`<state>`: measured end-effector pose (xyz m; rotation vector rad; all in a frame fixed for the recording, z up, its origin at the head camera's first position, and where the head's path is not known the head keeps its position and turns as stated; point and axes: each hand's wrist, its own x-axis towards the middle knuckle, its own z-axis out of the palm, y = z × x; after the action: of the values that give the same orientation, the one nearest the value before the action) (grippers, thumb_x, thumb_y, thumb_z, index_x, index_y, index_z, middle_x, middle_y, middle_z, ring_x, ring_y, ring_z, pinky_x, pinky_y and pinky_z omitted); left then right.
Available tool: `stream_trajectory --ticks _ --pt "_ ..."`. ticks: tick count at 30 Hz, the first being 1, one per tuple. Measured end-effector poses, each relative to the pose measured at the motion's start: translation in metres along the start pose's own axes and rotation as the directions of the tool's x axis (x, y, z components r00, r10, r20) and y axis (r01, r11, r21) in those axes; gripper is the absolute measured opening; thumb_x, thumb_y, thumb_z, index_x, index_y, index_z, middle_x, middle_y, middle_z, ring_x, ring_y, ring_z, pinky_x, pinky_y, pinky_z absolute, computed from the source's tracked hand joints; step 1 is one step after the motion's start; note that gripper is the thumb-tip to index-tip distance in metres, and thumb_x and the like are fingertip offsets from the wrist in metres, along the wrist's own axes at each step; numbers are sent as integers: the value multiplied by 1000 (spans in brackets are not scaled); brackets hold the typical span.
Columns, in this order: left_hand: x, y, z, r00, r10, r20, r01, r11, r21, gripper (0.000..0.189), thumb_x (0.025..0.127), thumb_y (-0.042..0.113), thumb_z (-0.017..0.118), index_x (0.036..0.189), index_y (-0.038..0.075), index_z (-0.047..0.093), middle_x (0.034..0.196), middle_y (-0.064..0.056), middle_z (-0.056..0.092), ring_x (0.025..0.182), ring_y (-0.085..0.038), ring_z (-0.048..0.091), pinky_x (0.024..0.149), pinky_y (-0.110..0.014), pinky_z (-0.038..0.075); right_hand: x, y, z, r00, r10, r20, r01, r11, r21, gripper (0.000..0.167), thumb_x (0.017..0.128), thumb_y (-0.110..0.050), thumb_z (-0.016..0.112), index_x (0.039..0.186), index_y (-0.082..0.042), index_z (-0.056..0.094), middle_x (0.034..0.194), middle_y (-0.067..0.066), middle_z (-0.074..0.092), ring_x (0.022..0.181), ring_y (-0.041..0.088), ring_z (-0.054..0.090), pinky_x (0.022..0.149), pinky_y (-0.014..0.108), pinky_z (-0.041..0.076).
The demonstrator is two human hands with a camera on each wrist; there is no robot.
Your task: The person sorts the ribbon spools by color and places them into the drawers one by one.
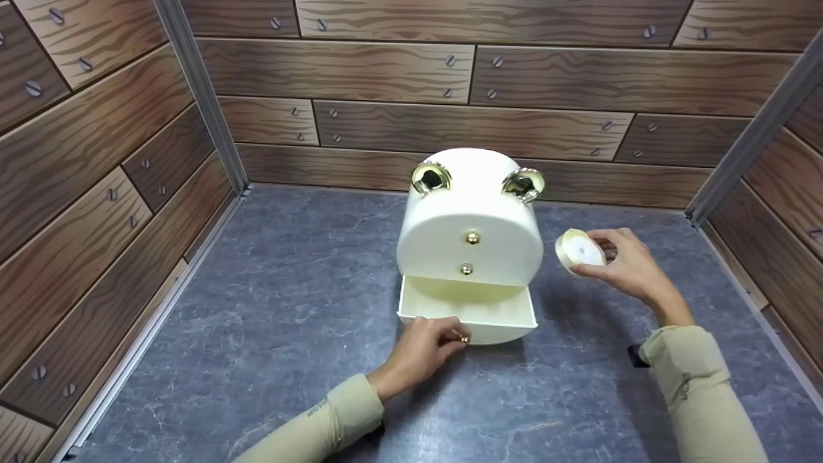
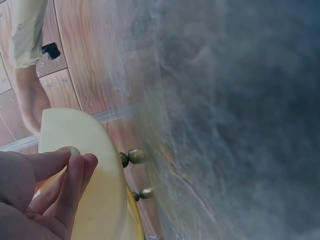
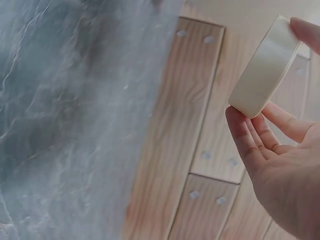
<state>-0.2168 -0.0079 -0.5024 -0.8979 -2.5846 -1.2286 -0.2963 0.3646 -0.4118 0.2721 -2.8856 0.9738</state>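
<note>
A white rounded box (image 1: pixel 472 177) with gold ring-like ears stands on the dark marbled table, its lowest drawer (image 1: pixel 468 292) pulled out toward me. Nothing shows inside that drawer. My left hand (image 1: pixel 421 350) pinches the small gold knob on the drawer front between thumb and fingers; the left wrist view shows the knob (image 2: pixel 74 151) at the fingertips. To the right of the box, my right hand (image 1: pixel 627 263) grips a roll of cream ribbon (image 1: pixel 580 249) by its edges, raised above the table. In the right wrist view the ribbon roll (image 3: pixel 265 67) sits between thumb and fingers.
Two more gold knobs (image 1: pixel 472 237) mark the upper front of the box. Wood-patterned walls (image 1: pixel 398 71) enclose the table (image 1: pixel 289 289) at the back and both sides, with metal posts (image 1: pixel 206 96) in the corners.
</note>
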Motion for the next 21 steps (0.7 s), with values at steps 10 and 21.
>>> stream_trajectory --ticks 10,21 --pt "1 -1 -1 1000 9 -4 -9 1000 6 12 90 9 80 99 16 78 97 4 81 90 -2 75 83 -10 56 -21 -36 -2 990 -139 -27 140 990 23 74 82 -35 90 142 -4 58 124 15 54 113 35 62 88 10 45" --pt "1 -2 0 1000 13 -6 -13 1000 -5 14 88 7 81 98 15 78 97 2 81 89 -4 76 81 -9 56 -38 -54 -1 976 -218 -4 218 976 6 73 77 -31 93 138 -4 61 119 11 57 110 22 57 95 13 50"
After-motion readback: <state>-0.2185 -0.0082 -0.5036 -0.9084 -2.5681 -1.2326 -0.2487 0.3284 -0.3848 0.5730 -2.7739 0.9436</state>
